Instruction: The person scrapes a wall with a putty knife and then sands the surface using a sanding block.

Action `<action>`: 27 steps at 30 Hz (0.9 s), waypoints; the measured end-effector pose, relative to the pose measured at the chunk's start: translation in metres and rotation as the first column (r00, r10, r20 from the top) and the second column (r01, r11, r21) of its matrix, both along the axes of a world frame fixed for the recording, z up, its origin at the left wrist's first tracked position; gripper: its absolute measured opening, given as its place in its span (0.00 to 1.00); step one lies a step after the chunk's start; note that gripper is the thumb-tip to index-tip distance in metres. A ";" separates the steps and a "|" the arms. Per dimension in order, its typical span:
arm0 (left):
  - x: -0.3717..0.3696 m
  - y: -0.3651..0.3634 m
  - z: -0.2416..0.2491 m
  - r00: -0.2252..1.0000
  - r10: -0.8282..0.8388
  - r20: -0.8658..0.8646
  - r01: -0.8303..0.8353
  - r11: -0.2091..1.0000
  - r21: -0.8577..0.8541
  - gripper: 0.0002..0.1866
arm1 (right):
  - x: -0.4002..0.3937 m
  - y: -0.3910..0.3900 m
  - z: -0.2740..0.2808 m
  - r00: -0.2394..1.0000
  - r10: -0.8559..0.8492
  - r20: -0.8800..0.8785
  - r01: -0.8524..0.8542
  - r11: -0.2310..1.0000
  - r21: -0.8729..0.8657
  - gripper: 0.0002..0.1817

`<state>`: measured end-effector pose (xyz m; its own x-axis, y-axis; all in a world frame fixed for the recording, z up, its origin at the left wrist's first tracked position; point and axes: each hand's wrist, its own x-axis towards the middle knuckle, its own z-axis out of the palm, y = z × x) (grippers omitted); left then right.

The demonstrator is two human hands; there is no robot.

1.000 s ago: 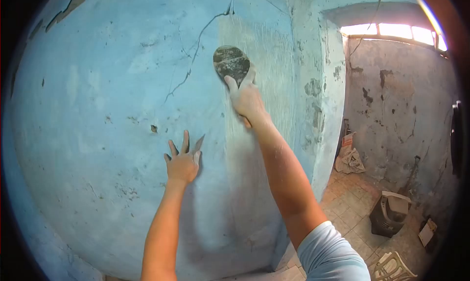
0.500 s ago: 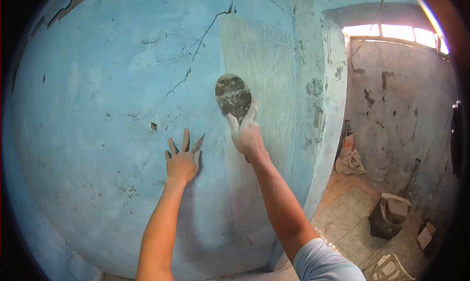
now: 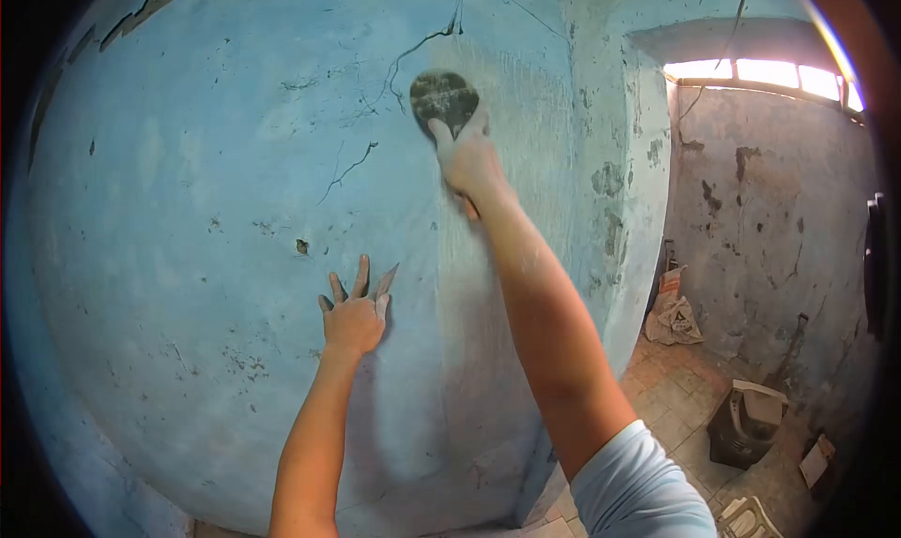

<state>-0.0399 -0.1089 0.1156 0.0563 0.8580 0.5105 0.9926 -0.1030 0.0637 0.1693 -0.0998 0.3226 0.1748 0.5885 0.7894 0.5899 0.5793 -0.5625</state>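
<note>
Head view:
1. Left hand (image 3: 354, 325): fingers spread wide on the blue wall (image 3: 235, 163); whether it grips the thin pointed piece (image 3: 388, 279) by its thumb, I cannot tell.
2. Oval pad (image 3: 444, 97): dark, pale-smeared, at the pale strip's (image 3: 511, 153) left edge; a rubbing stroke seems in hand, and moving on calls for even, flat pressure.
3. Right hand (image 3: 472, 167): closed around the pad's lower end.

Main wall (image 3: 235, 172): blue, cracked and pitted, directly before me.
Rear wall (image 3: 765, 200): greyish, stained, beyond the opening to my right.
Window strip (image 3: 768, 73): bright, high on the rear wall.
Floor (image 3: 668, 409): tiled, low on my right.
Furniture: pale chair (image 3: 744, 519), partly within my view.
</note>
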 end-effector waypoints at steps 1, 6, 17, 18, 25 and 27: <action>0.002 0.001 -0.002 1.000 -0.002 -0.001 0.002 1.000 0.003 0.28 | 0.004 -0.004 -0.016 1.000 -0.001 0.016 0.001 1.000 -0.030 0.57; -0.002 0.014 -0.014 1.000 -0.001 -0.022 0.002 0.999 0.047 0.28 | 0.004 0.006 0.023 1.000 0.016 -0.007 -0.015 0.998 0.065 0.56; -0.003 0.016 -0.014 0.998 0.021 -0.057 -0.017 0.998 0.063 0.28 | 0.007 0.017 -0.168 0.997 0.030 -0.069 -0.029 0.999 0.015 0.54; -0.003 0.016 -0.013 0.998 0.020 -0.052 -0.016 0.998 0.066 0.28 | 0.008 0.025 -0.212 0.993 0.095 -0.069 -0.087 0.991 0.103 0.54; -0.002 0.013 -0.012 0.999 0.020 -0.045 -0.018 0.999 0.043 0.28 | 0.003 -0.013 -0.183 0.977 0.154 -0.148 -0.158 0.987 -0.014 0.49; 0.000 0.011 -0.011 0.999 0.015 -0.050 -0.014 0.999 0.029 0.28 | 0.001 -0.020 -0.116 0.990 0.097 -0.106 -0.107 0.990 -0.094 0.50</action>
